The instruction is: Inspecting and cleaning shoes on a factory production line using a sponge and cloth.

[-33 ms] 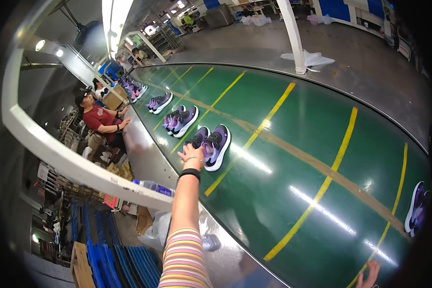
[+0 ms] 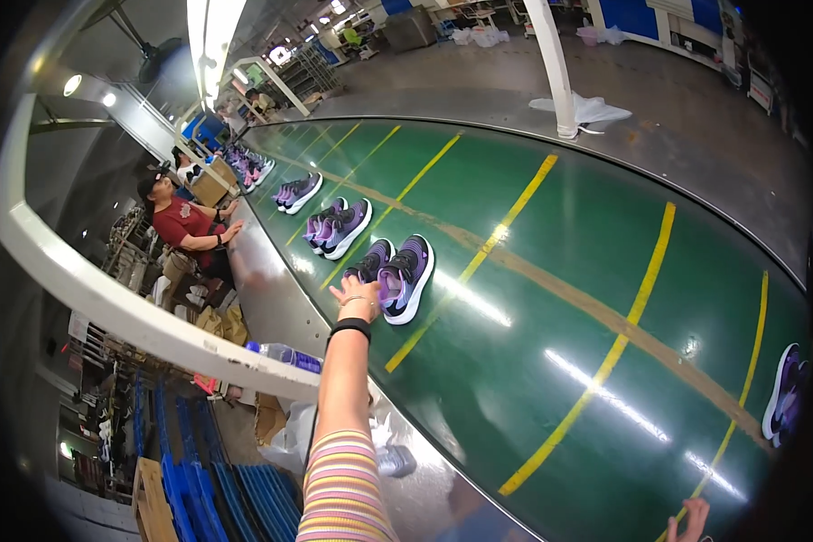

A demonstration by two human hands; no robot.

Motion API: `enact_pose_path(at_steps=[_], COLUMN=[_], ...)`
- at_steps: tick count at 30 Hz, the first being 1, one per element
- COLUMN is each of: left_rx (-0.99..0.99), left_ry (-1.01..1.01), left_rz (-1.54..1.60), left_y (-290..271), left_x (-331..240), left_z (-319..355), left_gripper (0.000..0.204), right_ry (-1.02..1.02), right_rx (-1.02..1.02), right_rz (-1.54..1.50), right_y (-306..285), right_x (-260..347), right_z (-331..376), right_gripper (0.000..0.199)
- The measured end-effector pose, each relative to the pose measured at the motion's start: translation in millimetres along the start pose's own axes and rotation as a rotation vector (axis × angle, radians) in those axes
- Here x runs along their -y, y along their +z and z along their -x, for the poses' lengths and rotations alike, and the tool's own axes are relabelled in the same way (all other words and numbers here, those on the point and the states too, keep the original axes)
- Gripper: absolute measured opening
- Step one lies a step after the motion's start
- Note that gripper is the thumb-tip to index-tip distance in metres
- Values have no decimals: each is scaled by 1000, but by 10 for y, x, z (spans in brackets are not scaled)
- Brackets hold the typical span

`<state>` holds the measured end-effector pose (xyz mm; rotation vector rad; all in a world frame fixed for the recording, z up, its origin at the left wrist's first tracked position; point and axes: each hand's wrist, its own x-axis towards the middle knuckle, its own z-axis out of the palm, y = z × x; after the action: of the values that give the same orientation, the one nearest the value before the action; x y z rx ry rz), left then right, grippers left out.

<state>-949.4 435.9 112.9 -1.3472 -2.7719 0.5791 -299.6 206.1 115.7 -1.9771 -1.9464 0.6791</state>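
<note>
A pair of purple and black sneakers (image 2: pixel 410 278) with white soles stands on the green conveyor belt (image 2: pixel 542 298), toes pointing away from me. My left hand (image 2: pixel 357 296) is at the heels of this pair, fingers spread, with the side of the hand against or very close to the heels. Whether it touches them I cannot tell, as the fingertips are partly hidden. At the lower right edge my right hand (image 2: pixel 692 520) is only partly in view, its fingers apart over the belt and nothing in them.
More sneaker pairs (image 2: pixel 339 226) stand farther up the belt. Another sneaker (image 2: pixel 784 394) lies at the far right. A white metal frame (image 2: pixel 154 303) arches on the left, near a plastic bottle (image 2: pixel 285 355). A co-worker in a red shirt (image 2: pixel 185 221) stands beside the metal edge.
My left hand has shifted slightly left and down in view, staying by the same sneakers. My right hand has sunk a little toward the lower edge. The sneakers have barely moved.
</note>
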Motion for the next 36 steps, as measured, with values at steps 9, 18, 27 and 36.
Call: enact_pose_path(at_steps=[9, 18, 27, 36], left_rx=[294, 298, 394, 865], left_ry=[127, 468, 831, 976], left_rz=[222, 315, 706, 780], left_y=[61, 151, -593, -952], left_x=[307, -81, -677, -851], left_z=[-349, -123, 856, 2494], left_gripper=[39, 59, 29, 23], right_ry=[-60, 38, -118, -305], right_rx=[85, 195, 41, 84], right_rz=[-76, -229, -452, -540], right_y=[133, 123, 155, 212], right_x=[684, 1027, 1119, 1266], right_z=[-131, 10, 585, 1058], right_gripper=[20, 17, 15, 15])
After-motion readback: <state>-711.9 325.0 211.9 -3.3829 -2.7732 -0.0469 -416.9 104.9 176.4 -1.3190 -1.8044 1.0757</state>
